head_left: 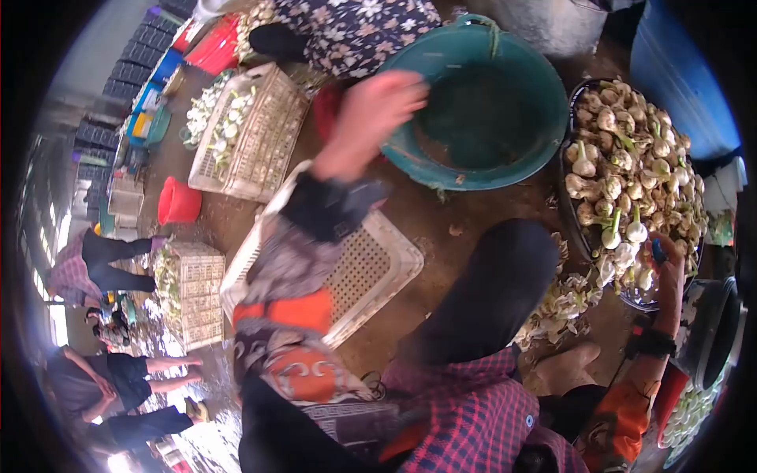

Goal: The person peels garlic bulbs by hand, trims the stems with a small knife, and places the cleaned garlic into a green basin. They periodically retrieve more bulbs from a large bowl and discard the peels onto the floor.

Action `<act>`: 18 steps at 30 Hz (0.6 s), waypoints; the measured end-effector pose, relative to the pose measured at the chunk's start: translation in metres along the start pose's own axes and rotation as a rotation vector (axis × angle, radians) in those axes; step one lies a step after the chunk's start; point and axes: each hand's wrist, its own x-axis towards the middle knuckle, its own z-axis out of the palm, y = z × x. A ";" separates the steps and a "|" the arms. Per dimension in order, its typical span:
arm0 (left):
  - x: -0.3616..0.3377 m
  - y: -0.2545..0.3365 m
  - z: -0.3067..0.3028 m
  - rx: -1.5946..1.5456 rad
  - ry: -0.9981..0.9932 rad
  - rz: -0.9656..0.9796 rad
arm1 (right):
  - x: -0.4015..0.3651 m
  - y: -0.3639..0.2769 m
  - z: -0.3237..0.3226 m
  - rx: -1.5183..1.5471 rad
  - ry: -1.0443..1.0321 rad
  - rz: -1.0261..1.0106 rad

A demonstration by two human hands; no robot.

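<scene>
My left hand (382,102) is raised at the near rim of a big teal basin (489,118); it is smeared by motion, and I cannot make out anything in it. Below that arm lies a cream plastic crate (367,272). On the right, a wide dark-rimmed tub is heaped with garlic bulbs (631,150). At the lower edge of this heap my right hand (666,256) is closed round a small blue object. Garlic peelings (560,307) lie on the floor beside the tub.
A crate (256,142) with trimmed garlic stands at the upper left, near a red bucket (179,200). Someone in a floral garment (363,31) is beyond the basin. Other people (102,386) are at the far left. A blue barrel (686,79) stands at the upper right.
</scene>
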 end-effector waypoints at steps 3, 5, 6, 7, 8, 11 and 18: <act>-0.123 -0.077 -0.145 0.490 0.330 -0.341 | -0.005 -0.064 0.035 -0.050 -0.090 -0.108; -0.234 -0.143 -0.209 0.520 0.270 -0.452 | 0.004 -0.084 0.050 0.021 -0.260 -0.307; -0.279 -0.166 -0.193 0.342 0.152 -0.467 | 0.017 -0.087 0.059 -0.016 -0.283 -0.240; -0.323 -0.189 -0.176 0.164 0.041 -0.501 | 0.031 -0.091 0.067 -0.057 -0.291 -0.172; -0.346 -0.164 -0.131 0.168 0.104 -0.670 | 0.035 -0.104 0.081 -0.116 -0.303 -0.201; -0.329 -0.158 -0.061 0.885 -0.200 -0.770 | 0.040 -0.113 0.101 -0.007 -0.266 -0.200; -0.281 -0.170 -0.014 0.913 -0.243 -0.438 | 0.029 -0.025 0.051 -0.031 -0.078 0.059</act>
